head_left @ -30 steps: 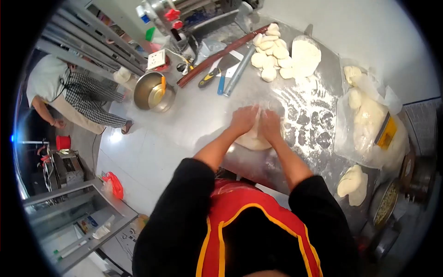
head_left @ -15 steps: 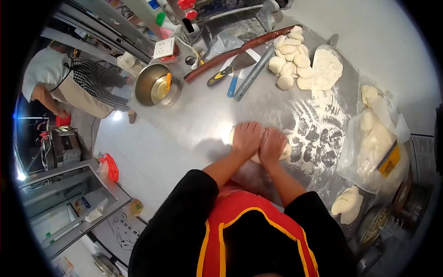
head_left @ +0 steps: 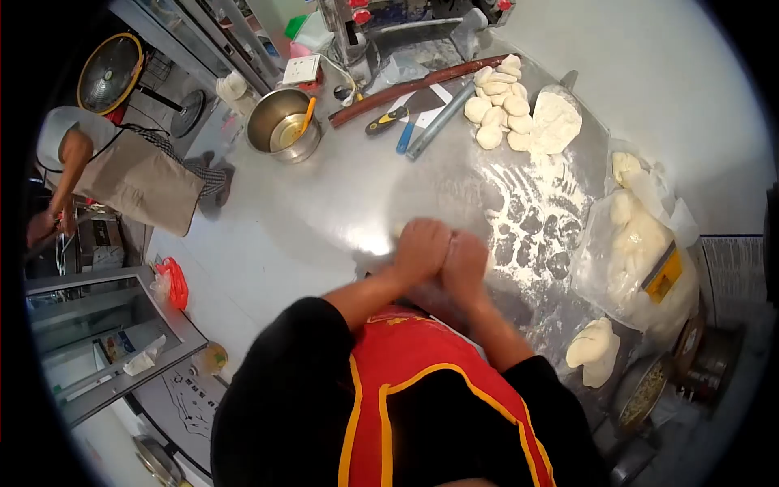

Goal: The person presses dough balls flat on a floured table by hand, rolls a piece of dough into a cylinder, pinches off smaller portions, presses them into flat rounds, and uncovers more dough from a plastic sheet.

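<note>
Side by side on the metal worktop (head_left: 349,195), my left hand (head_left: 422,250) and my right hand (head_left: 465,261) are closed and pressed down together on a piece of dough. My hands cover nearly all of that dough, and its shape cannot be made out. Right of my hands lies a patch of scattered flour (head_left: 527,219). Beyond it sit several round dough pieces (head_left: 492,114) in a pile, next to a flat floured dough sheet (head_left: 557,122).
A steel pot (head_left: 284,134) with an orange-handled tool stands at the far left. A scraper (head_left: 385,122), a grey rod (head_left: 440,122) and a long brown rolling pin (head_left: 406,89) lie at the back. Bagged dough (head_left: 637,243) and a dough lump (head_left: 592,349) are at right. Another person (head_left: 122,170) bends at left.
My hands have rolled over the dough, hiding the ends that showed before. The view has shifted slightly. The other person has turned and a fan has come into view.
</note>
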Tool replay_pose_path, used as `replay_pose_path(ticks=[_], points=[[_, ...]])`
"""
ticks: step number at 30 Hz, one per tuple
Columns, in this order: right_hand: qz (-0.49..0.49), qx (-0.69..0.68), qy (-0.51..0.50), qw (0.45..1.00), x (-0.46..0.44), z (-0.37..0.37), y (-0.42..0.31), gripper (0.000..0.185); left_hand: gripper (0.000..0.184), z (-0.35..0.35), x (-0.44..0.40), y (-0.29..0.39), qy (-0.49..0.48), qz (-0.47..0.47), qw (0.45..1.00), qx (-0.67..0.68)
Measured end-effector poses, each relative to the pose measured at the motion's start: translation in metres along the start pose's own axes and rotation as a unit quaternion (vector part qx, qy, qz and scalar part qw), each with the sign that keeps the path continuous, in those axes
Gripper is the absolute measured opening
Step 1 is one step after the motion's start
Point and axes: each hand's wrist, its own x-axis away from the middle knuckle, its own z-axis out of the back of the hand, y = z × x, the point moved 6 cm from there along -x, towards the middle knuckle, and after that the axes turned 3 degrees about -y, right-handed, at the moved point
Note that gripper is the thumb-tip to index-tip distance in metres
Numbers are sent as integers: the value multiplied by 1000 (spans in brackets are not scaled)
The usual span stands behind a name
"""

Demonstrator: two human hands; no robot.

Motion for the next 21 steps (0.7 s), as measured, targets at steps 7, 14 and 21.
replay_pose_path(ticks=[7,14,21], points=[[-1,167,-50,985,-10,-48,10,15,15,-53,-15,-33,190,-68,979,-21],[53,156,95,982,-66,-36,15,26,20,-3,-61,-40,357,-51,933,-18],[-65,-162,15,985,-77,-35,61,35,20,12,-57,-34,249,-5,968,36]])
